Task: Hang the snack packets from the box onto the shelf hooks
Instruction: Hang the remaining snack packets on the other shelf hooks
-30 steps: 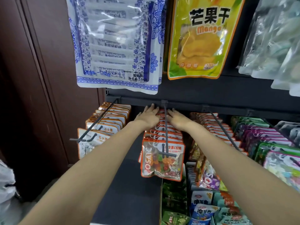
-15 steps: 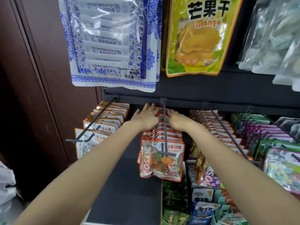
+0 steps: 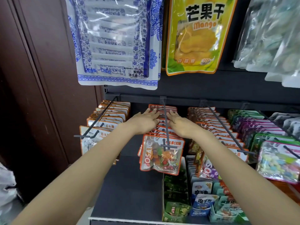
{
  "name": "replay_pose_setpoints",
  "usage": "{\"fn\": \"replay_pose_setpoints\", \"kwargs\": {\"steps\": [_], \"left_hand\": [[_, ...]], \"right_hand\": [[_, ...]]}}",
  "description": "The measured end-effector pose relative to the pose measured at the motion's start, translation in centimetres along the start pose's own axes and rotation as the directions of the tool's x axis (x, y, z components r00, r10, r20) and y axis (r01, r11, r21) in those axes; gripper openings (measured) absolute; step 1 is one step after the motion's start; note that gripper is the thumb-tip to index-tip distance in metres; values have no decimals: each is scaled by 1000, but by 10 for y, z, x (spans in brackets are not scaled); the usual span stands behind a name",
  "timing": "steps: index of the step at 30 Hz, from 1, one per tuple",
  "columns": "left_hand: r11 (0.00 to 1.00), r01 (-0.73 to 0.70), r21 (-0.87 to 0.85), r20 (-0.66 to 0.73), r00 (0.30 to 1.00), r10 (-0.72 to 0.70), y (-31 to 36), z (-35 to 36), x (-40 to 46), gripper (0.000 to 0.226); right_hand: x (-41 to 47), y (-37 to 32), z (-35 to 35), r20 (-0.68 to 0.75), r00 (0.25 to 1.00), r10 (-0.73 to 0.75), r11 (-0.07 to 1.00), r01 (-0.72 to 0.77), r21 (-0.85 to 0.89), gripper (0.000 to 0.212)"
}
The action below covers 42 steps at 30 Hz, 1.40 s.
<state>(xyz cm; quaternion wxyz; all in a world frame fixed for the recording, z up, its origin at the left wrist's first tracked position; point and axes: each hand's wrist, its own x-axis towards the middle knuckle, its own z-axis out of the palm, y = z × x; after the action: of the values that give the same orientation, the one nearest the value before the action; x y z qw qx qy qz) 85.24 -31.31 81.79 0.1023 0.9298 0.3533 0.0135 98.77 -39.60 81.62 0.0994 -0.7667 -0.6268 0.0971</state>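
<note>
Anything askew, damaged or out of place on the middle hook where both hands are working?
Nothing stands out. The orange-edged gummy packets hang in an orderly row along the middle hook, the front one facing out. The left hand and right hand lie flat on the packet tops, either side of the hook.

— What stands left of the rack?
— A dark reddish-brown wooden panel [image 3: 40, 78] with vertical grooves.
— And behind the goods?
— A black metal back panel [image 3: 211, 85], with a dark shelf board [image 3: 128, 189] below.

Orange-edged snack packets [image 3: 160, 153] hang packed along the middle hook [image 3: 165, 125].
</note>
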Motion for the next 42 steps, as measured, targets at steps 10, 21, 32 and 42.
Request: {"fn": "replay_pose_setpoints", "kwargs": {"steps": [10,21,32,42], "left_hand": [[877,-54,-477,-150,988,-21,8,16,-35,47],[975,-218,-42,-384,904,186,3,34,-49,42],[956,-121,-268,-320,947,30,8,30,-52,50],[980,-186,-76,-263,951,160,-1,41,-75,53]], "right_hand": [[-34,3,17,-179,978,112,906,-26,423,46],[-61,-8,32,-288,957,-32,969,100,224,45],[-57,-10,27,-264,964,25,964,46,261,47],[-74,-10,44,-297,955,3,976,62,209,48]]}}
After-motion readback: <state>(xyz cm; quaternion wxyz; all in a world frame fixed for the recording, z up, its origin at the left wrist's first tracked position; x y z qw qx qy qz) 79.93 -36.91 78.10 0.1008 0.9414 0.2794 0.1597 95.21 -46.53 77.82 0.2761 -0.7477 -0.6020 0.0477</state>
